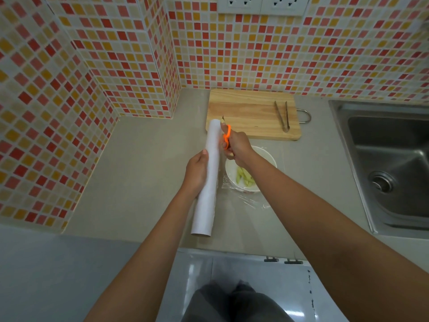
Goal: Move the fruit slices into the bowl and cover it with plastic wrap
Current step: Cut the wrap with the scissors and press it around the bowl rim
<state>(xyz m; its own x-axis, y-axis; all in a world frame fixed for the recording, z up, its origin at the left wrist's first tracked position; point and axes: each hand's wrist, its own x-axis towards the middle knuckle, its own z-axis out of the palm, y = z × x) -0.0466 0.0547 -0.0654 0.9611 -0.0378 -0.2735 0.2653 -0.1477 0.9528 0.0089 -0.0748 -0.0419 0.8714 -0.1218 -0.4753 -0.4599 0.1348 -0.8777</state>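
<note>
Our left hand is wrapped around the plastic wrap roll, and our right hand grips orange scissors at its far end. Fruit slices sit in the white bowl on the counter, film draped over it.

Grey countertop with wooden cutting board, white bowl (film-draped), both near sink.

White bowl, pale green slices inside, seemingly film-covered
</note>
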